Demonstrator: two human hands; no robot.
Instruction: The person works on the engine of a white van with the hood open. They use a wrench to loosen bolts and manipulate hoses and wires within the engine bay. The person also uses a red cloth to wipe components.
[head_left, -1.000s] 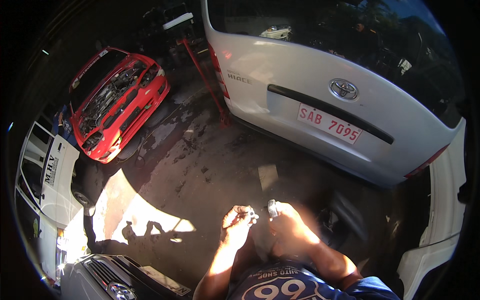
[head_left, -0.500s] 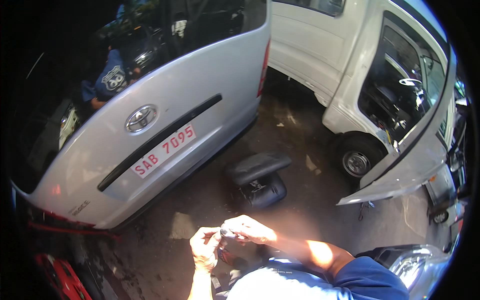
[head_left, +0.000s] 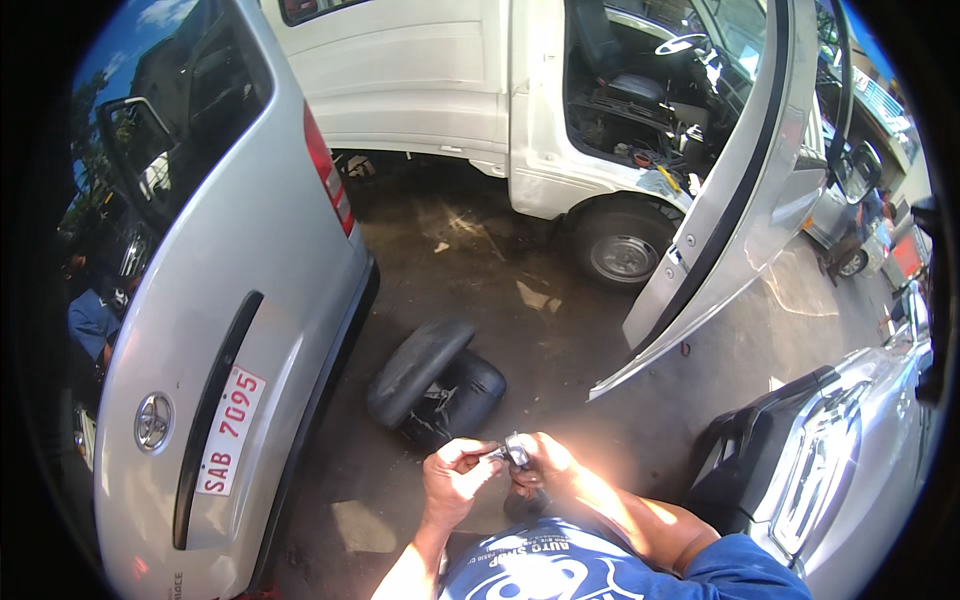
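The right hand (head_left: 547, 462) clamps a small metal part (head_left: 516, 450) in its fingers, best held steady; the left hand (head_left: 455, 482), fingers pinched together beside it, should press lightly.

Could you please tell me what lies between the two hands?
In the head view, a small metal part is between the left hand and the right hand, which holds it.

The shirt (head_left: 575, 572) is dark blue with white lettering (head_left: 536, 551) and curved white outlines (head_left: 541, 583); its right sleeve (head_left: 738, 566) is short, left hand (head_left: 455, 482) and right hand (head_left: 545, 462) bare.
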